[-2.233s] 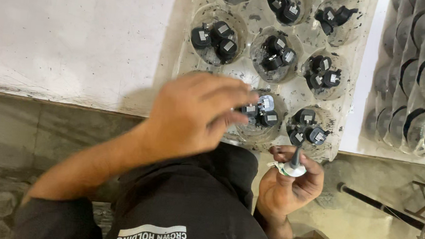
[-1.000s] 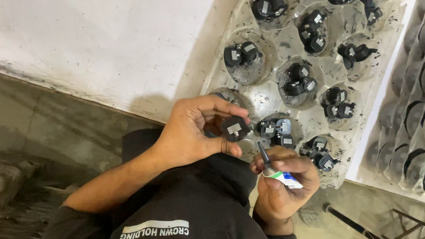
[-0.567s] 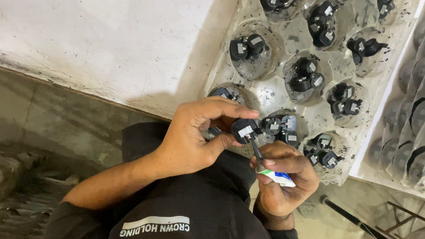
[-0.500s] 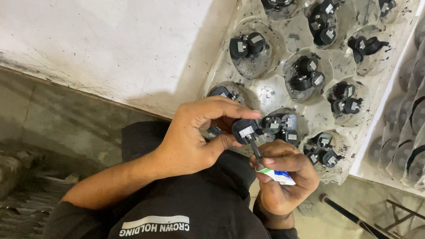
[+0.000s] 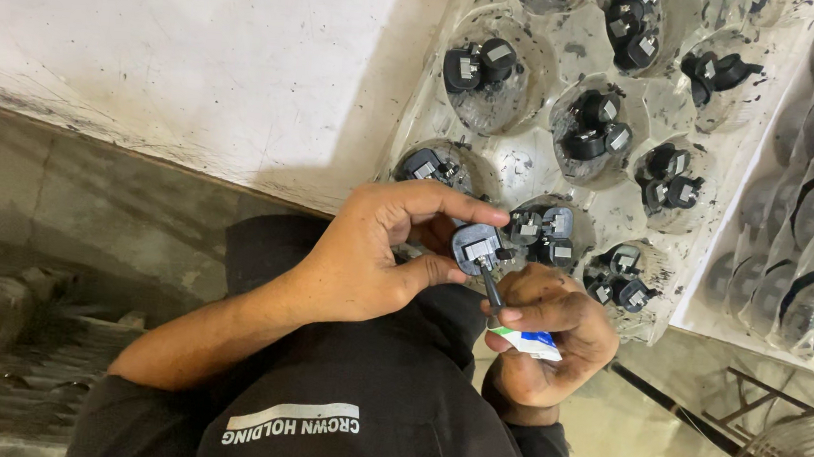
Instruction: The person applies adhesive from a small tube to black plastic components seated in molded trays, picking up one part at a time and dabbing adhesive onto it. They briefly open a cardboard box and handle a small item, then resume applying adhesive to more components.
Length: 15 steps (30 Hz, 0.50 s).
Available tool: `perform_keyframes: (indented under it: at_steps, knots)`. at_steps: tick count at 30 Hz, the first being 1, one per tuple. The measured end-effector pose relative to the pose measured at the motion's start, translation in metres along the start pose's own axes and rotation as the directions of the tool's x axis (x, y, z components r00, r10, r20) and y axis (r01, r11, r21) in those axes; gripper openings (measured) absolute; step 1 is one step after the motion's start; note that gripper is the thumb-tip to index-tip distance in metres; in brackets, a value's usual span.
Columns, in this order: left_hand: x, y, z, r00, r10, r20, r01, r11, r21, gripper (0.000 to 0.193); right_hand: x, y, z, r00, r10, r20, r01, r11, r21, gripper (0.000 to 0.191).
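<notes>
White worktop carries my clear plastic moulded tray; just below its near edge, my left hand pinches a small black plastic plug part, right hand clamped on a thin dark-nozzled tube touching it

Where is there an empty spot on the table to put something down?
The white tabletop left of the clear tray is bare to its front edge. The tray's cups hold black parts, and both hands crowd its near corner. A second tray fills the right.
</notes>
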<state>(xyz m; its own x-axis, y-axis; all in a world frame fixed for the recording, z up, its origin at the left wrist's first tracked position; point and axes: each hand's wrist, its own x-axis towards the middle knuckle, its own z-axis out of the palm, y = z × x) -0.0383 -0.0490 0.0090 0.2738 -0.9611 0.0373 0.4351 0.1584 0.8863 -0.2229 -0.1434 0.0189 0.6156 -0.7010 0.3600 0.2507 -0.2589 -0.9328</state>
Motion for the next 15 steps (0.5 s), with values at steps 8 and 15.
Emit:
perform_keyframes:
  at_steps: [8,15]
  knots:
    - [-0.0002,-0.0009,0.0002,1.0,-0.024,-0.009,0.024,1.0,0.011,0.05,0.0012,-0.0034,0.0033,1.0,-0.027,0.015,0.027,0.999,-0.032,0.009]
    - [-0.0009,-0.0078,0.0029,1.0,-0.009,-0.028,0.008,0.999,-0.038,0.048,-0.0015,-0.0061,0.0019,1.0,-0.003,0.02,0.004,0.999,-0.053,0.008]
